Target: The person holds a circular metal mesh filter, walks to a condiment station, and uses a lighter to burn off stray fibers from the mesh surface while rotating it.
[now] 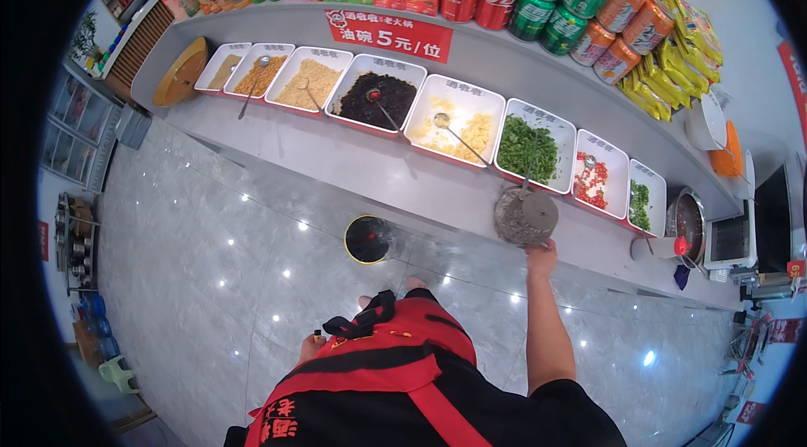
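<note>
Out at the counter's front edge, my right hand [541, 253] grips the near side of a round grey-brown pot [524, 218] with a raised pattern and a disc-shaped top. The pot is just in front of the white tray of chopped green herbs [527, 147]. Low beside the red apron [403, 314], my left hand [309, 348] is mostly hidden behind it. A small black-and-yellow object [318, 336] sticks up from that hand; its kind cannot be made out. Nearby, a metal spoon [463, 143] rests in the tray of minced yellow-white seasoning [435, 94].
A row of white condiment trays [377, 68] lines the grey counter [328, 144]. Drink cans [498, 2] and snack bags [678, 72] fill the shelf above. A round black bin [368, 240] stands on the tiled floor. At right are a squeeze bottle [662, 247] and a metal bowl [687, 220].
</note>
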